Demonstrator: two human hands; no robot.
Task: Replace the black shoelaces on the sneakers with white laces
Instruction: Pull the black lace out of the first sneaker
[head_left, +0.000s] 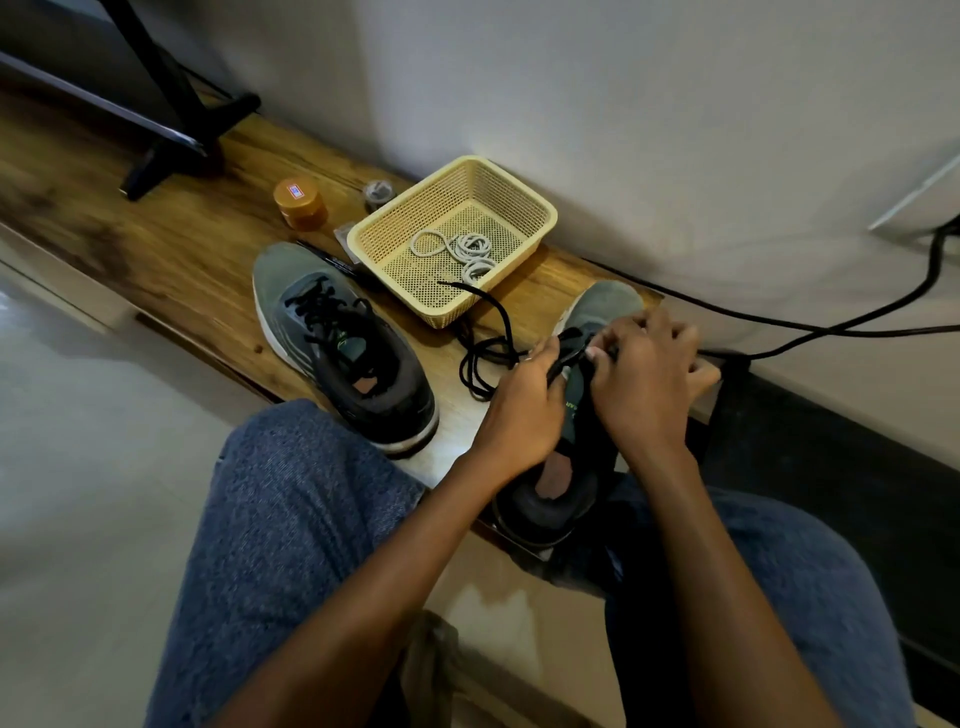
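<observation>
Two grey sneakers sit on a low wooden shelf. The left sneaker has its black lace threaded. The right sneaker lies under both my hands, toe pointing away. My left hand grips a stretch of the black lace beside the tongue. My right hand pinches the lace at the eyelets. Loose black lace loops lie between the two shoes, one end reaching the basket rim. White laces lie coiled in a yellow mesh basket.
An orange-lidded jar and a small grey roll stand behind the basket, a dark pen beside it. A black stand rises at far left. A black cable runs along the wall at right. My knees frame the shelf.
</observation>
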